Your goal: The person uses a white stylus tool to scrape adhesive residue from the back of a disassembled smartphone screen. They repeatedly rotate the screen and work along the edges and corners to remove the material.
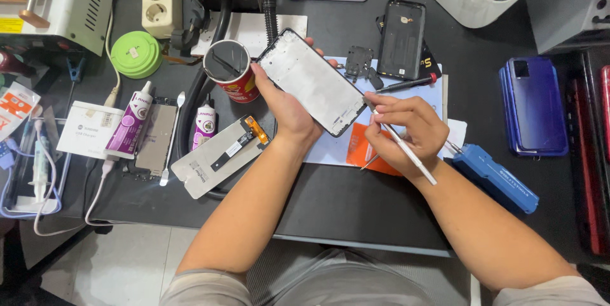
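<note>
**Bare phone frame in hand, parts spread around it**

We hold the phone frame (pixel 311 81) up off the worktop (pixel 356 198) in our left hand (pixel 286 112), fingers wrapped round its near-left edge and fingertips showing past the far edge. Our right hand (pixel 406 131) pinches a thin white tool (pixel 406 152) like a pen, its tip touching the frame's near-right corner.

As we judge it, the teardown is well along: the frame looks stripped, the display panel (pixel 219 156) with its orange flex lies face down to the left, a black back cover (pixel 401 38) rests far right of the frame, and a small black bracket (pixel 359 61) sits beside it. Work at the corner looks unfinished, and nothing has been put back yet.

Under our hands lie a pale mat (pixel 337 147) and an orange card (pixel 362 147). A blue handled tool (pixel 495 177) lies just to the right, a blue phone (pixel 535 106) farther right. To the left stand a red cup (pixel 232 69), two glue tubes (pixel 130 125) and a green round box (pixel 135 54).

The worktop is dark and crowded, with machines along the far edge and pale floor tiles near left.
</note>
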